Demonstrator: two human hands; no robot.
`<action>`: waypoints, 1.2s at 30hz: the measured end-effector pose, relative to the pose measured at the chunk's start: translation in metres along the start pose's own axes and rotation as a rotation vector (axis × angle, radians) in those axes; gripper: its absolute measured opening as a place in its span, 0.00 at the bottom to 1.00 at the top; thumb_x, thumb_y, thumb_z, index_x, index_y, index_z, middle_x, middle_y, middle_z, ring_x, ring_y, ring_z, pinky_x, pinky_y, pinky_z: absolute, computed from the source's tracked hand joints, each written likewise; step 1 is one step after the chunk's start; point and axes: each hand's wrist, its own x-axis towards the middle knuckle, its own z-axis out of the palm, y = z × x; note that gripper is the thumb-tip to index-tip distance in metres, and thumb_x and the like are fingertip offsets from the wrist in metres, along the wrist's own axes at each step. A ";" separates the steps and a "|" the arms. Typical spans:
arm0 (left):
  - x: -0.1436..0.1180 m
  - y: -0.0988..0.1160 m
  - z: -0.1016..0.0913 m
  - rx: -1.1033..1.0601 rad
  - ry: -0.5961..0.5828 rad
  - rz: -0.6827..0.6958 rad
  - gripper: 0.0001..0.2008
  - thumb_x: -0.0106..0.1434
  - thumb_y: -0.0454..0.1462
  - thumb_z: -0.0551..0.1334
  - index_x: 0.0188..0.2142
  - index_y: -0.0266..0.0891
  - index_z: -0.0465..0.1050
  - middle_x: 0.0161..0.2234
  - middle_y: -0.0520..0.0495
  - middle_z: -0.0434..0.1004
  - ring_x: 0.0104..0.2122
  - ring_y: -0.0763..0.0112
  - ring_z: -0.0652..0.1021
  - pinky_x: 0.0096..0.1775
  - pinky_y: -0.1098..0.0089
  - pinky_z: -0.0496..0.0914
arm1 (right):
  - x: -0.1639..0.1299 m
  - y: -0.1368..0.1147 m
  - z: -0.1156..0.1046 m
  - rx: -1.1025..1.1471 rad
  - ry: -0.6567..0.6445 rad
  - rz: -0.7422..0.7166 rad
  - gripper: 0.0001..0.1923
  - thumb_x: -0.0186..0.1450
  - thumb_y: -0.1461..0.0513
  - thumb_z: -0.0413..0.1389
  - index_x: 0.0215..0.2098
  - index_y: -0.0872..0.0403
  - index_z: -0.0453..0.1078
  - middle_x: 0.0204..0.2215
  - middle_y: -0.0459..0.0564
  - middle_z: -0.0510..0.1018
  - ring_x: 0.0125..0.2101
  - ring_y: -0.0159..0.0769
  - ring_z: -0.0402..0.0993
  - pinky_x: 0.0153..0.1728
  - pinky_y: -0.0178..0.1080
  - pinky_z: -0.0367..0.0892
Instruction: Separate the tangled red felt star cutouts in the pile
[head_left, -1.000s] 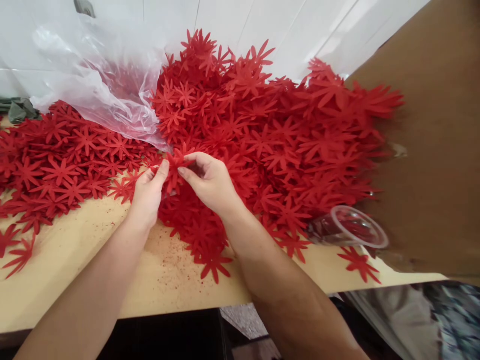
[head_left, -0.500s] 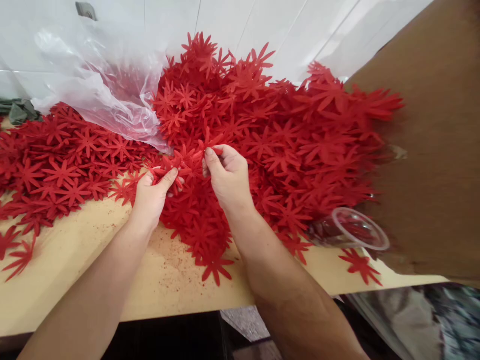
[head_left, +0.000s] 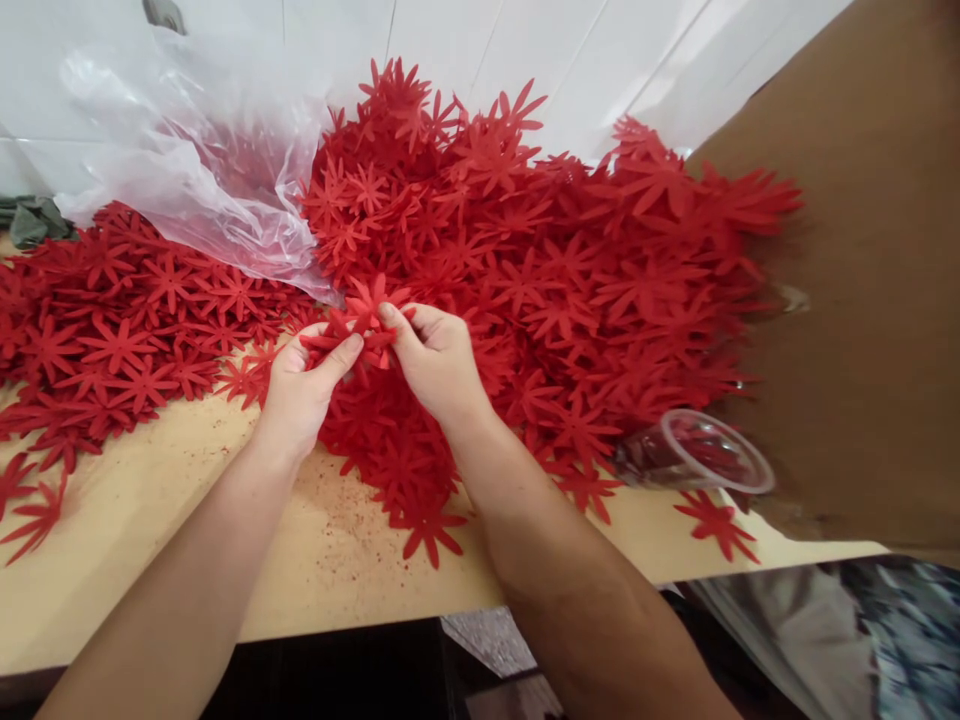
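A small bunch of red flower cut-outs [head_left: 365, 322] is pinched between left hand [head_left: 300, 388] and right hand [head_left: 435, 358], which have drawn closer together than half a second ago. Behind rises a red flower pile [head_left: 540, 260]; bare wooden table [head_left: 150, 520] lies toward the near edge.

Red flower cutouts [head_left: 540, 260], tan table [head_left: 150, 520], clear bag [head_left: 202, 170], seemingly brown cardboard [head_left: 877, 300]
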 end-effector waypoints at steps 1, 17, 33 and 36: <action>0.000 0.000 0.000 0.012 -0.013 -0.006 0.14 0.42 0.37 0.71 0.29 0.36 0.70 0.27 0.54 0.76 0.27 0.79 0.75 0.36 0.74 0.69 | -0.001 0.000 0.001 -0.025 -0.030 -0.012 0.24 0.59 0.45 0.51 0.17 0.54 0.56 0.15 0.40 0.58 0.18 0.23 0.53 0.22 0.32 0.51; 0.010 -0.001 -0.009 0.210 0.276 0.145 0.11 0.44 0.35 0.67 0.27 0.36 0.68 0.23 0.57 0.72 0.23 0.83 0.70 0.30 0.77 0.66 | 0.014 0.021 -0.023 -0.338 0.317 -0.183 0.11 0.61 0.55 0.51 0.27 0.54 0.65 0.26 0.48 0.71 0.28 0.32 0.68 0.34 0.38 0.64; 0.005 0.013 -0.002 -0.068 0.246 -0.026 0.16 0.37 0.34 0.71 0.25 0.36 0.67 0.25 0.54 0.76 0.27 0.77 0.76 0.35 0.72 0.70 | 0.007 0.007 -0.012 0.096 -0.129 -0.042 0.17 0.54 0.49 0.58 0.28 0.54 0.65 0.21 0.41 0.67 0.21 0.24 0.59 0.25 0.32 0.61; 0.010 0.014 -0.008 -0.047 0.265 -0.011 0.15 0.39 0.35 0.70 0.25 0.37 0.66 0.25 0.54 0.75 0.27 0.76 0.76 0.34 0.71 0.70 | 0.014 0.020 -0.022 0.019 0.057 -0.077 0.12 0.58 0.53 0.55 0.29 0.53 0.65 0.24 0.44 0.70 0.23 0.26 0.63 0.27 0.33 0.64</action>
